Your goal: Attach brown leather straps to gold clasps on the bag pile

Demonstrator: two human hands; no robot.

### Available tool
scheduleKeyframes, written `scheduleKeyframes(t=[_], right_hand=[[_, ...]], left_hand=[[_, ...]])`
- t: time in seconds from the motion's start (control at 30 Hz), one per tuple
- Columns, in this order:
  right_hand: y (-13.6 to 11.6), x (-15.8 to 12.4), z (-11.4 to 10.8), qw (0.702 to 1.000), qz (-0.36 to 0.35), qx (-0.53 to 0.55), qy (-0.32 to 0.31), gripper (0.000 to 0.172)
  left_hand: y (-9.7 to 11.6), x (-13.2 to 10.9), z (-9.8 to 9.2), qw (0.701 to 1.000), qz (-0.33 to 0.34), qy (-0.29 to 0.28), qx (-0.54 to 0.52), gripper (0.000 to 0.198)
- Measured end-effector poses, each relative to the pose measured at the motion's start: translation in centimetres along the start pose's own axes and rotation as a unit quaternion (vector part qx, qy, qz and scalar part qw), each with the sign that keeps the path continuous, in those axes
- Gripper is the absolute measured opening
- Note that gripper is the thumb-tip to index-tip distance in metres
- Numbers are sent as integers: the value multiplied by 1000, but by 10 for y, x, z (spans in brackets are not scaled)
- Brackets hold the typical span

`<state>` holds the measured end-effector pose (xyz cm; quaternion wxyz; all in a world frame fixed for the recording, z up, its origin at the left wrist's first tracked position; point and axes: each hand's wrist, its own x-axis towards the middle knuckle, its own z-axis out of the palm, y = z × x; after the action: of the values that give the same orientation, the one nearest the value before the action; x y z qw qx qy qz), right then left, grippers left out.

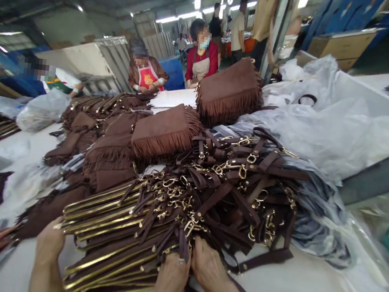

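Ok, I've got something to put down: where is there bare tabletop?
Nearest: the white tabletop right of the right hand, bordered above by loose straps. Another patch lies farther off, between the fringed bags and the co-workers. Crowded: the middle, with straps and gold-edged pieces, and the right, under plastic sheeting.

left hand (173,271) is pointing forward, showing its back | right hand (209,264) is slanting forward and leftward | 2 hands are resting side by side
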<state>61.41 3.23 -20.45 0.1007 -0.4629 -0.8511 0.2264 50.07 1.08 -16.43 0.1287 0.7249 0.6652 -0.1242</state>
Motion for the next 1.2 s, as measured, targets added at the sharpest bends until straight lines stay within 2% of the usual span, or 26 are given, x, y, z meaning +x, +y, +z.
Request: scheduleKeyframes(t=[0.1, 0.17, 0.27, 0.37, 0.4, 0.47, 0.57, 0.63, 0.8, 0.83, 0.93, 1.0, 1.1, 1.2], right_hand=[[0, -11, 7, 1000, 10, -5, 6, 37], [4, -18, 4, 1000, 12, 17, -11, 37], [13, -17, -17, 984, 43, 165, -58, 26], [20, -1, -43, 920, 107, 364, -99, 13], [21, 7, -51, 901, 120, 402, -108, 11], [20, 21, -61, 885, 128, 431, -118, 8], [14, 37, -70, 885, 134, 431, -115, 12], [10, 43, -75, 889, 138, 422, -113, 13], [7, 47, -83, 905, 136, 387, -111, 11], [6, 47, -84, 908, 134, 380, -110, 11], [5, 46, -86, 917, 128, 362, -105, 8], [4, 46, -87, 921, 126, 354, -101, 8], [2, 46, -87, 923, 127, 350, -97, 8], [0, 46, -89, 921, 126, 356, -95, 8]], left_hand=[[-3, -1, -2, 999, -19, -27, -21, 31], [-5, -1, -4, 998, -29, -39, -47, 28], [-12, -5, -3, 996, 4, -41, -74, 28], [-23, -16, 7, 996, 85, 23, -29, 37], [-28, -22, 12, 991, 114, 65, -2, 40], [-38, -33, 22, 969, 177, 165, 52, 45], [-48, -47, 30, 920, 251, 288, 90, 48], [-49, -53, 31, 905, 267, 316, 96, 48], [-35, -64, 43, 930, 206, 275, 128, 52], [-32, -66, 47, 928, 202, 288, 120, 52], [-29, -68, 55, 903, 254, 333, 99, 51], [-32, -68, 54, 906, 243, 336, 86, 54], [-37, -69, 48, 929, 179, 317, 67, 59], [-32, -70, 46, 936, 154, 307, 70, 58]])
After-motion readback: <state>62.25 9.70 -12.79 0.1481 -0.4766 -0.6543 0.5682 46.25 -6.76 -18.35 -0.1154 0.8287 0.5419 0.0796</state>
